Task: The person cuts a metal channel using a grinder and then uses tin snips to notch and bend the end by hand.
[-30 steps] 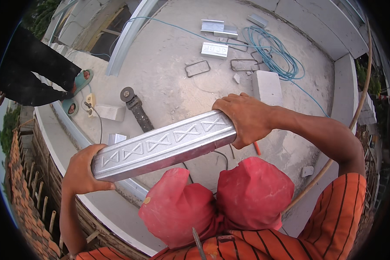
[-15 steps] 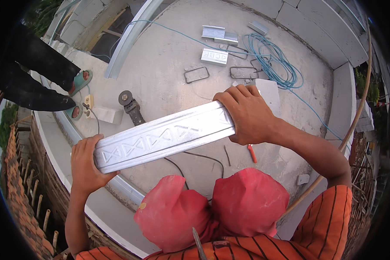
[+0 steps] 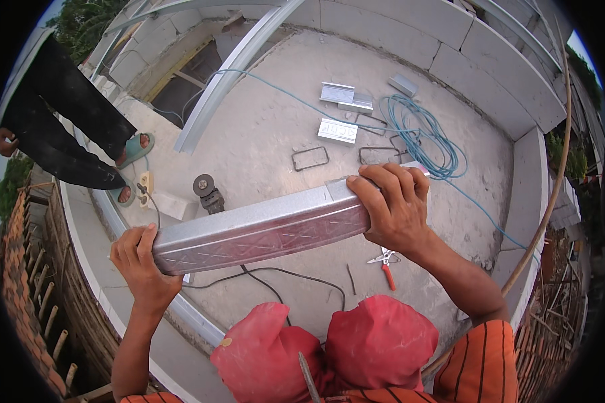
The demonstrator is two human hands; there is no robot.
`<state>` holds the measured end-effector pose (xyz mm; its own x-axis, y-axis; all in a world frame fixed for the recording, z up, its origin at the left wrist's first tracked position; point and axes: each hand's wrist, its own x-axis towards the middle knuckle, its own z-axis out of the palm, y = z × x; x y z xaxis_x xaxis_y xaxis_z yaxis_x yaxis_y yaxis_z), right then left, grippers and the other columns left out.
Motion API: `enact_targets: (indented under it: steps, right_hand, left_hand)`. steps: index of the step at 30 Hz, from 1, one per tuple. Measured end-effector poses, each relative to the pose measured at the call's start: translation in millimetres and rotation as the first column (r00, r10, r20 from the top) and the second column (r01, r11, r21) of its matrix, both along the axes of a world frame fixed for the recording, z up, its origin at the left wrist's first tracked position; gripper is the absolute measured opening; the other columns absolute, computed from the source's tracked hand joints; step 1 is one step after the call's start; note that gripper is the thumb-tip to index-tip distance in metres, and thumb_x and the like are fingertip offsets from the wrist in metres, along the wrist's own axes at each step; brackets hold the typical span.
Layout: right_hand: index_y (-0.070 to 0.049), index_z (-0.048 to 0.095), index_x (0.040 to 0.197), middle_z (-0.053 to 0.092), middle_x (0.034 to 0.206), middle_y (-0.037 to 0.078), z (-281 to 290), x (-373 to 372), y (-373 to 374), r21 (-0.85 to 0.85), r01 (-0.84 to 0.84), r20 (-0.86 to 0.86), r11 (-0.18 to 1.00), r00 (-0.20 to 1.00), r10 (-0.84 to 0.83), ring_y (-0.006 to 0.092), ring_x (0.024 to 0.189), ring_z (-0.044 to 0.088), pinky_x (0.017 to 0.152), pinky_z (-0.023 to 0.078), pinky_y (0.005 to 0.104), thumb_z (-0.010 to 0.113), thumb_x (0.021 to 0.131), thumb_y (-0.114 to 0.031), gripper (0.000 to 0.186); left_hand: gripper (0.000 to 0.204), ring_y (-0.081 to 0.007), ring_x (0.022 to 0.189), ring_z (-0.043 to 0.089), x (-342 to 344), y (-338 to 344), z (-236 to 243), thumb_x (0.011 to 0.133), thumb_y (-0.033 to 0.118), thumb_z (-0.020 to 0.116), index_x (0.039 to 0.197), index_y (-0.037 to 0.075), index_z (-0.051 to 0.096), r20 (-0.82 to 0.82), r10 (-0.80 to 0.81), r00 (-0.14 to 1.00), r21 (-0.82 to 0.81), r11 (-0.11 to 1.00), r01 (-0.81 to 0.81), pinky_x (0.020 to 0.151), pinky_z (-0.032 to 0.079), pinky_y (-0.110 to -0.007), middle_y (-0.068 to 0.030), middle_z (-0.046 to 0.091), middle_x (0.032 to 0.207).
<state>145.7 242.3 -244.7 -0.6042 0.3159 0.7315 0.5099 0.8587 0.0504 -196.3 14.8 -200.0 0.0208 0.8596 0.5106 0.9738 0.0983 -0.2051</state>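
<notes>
Between my two hands is a silvery metal channel (image 3: pixel 255 232), held crosswise in front of my knees and tilted up to the right. Its smooth narrow side faces up, and the embossed face is turned toward me. My left hand (image 3: pixel 141 265) grips the left end, thumb below and fingers over the edge. Near the other end, my right hand (image 3: pixel 398 209) is wrapped over the top; a little of the channel sticks out past it. Beyond the channel an angle grinder (image 3: pixel 209 193) lies on the concrete floor, partly hidden. Red-handled snips (image 3: pixel 388 274) lie nearer me, below my right hand.
Short channel offcuts (image 3: pixel 337 131), rectangular wire frames (image 3: pixel 310 158) and a coiled blue cable (image 3: pixel 420 138) lie ahead. A long metal channel (image 3: pixel 232 74) slants down from the top. Pale block walls (image 3: pixel 501 70) edge the floor. Someone in dark trousers (image 3: pixel 81 101) stands left, beside a socket block (image 3: pixel 146 188).
The channel has been rolled so its narrow side, not the embossed face, is uppermost. Both hands still hold it, and the right has shifted slightly lower. The snips now show fully.
</notes>
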Motion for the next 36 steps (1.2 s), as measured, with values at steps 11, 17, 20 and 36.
enact_targets:
  steps: [11, 17, 20, 36]
  right_hand:
    - [-0.018, 0.057, 0.125, 0.06, 0.116, 0.003, 5.4, -30.8, -16.4, 0.042, 0.0, 0.058, 0.999, 0.998, -0.002, 0.0199, 0.109, 0.055, 0.094, 0.035, 0.0379, 0.069, 0.078, -0.016, 0.049]
    - [-0.014, 0.057, 0.123, 0.06, 0.116, 0.002, 8.4, -24.9, -10.2, 0.009, 0.004, 0.021, 1.0, 1.0, -0.004, 0.0211, 0.109, 0.056, 0.094, 0.036, 0.0391, 0.07, 0.076, -0.013, 0.048]
    - [-0.014, 0.057, 0.122, 0.06, 0.117, 0.002, 10.0, -23.8, -8.7, -0.026, -0.018, 0.008, 1.0, 1.0, 0.018, 0.0215, 0.109, 0.055, 0.095, 0.036, 0.04, 0.07, 0.076, -0.012, 0.048]
    - [0.003, 0.062, 0.117, 0.068, 0.1, 0.02, 51.1, -17.6, 8.4, -0.87, 0.084, 0.322, 0.486, 0.844, 0.429, 0.035, 0.097, 0.067, 0.089, 0.048, 0.0409, 0.083, 0.062, -0.048, 0.077]
  left_hand:
    - [0.083, -0.0311, 0.117, 0.052, 98.9, 82.5, -27.4, 0.056, 0.003, 0.077, 0.133, 0.006, 0.046, 0.0, -0.203, 0.979, 0.081, 0.976, 0.202, 0.099, 0.034, -0.053, -0.0112, 0.054, 0.123]
    - [0.065, -0.0305, 0.1, 0.059, 104.6, 99.6, -5.4, 0.061, -0.005, 0.069, 0.124, 0.001, 0.054, 0.148, -0.295, 0.944, 0.06, 0.955, 0.289, 0.087, 0.045, -0.041, -0.0125, 0.06, 0.114]
    - [0.063, -0.0292, 0.096, 0.06, 106.8, 95.7, 7.1, 0.061, -0.006, 0.069, 0.122, 0.001, 0.056, 0.186, -0.291, 0.938, 0.014, 0.956, 0.294, 0.084, 0.045, -0.039, -0.0114, 0.061, 0.112]
    - [0.059, -0.0263, 0.106, 0.056, 96.3, 88.8, -18.8, 0.067, 0.0, 0.069, 0.123, 0.008, 0.056, 0.041, -0.336, 0.941, -0.03, 0.941, 0.337, 0.093, 0.037, -0.043, -0.0074, 0.059, 0.115]
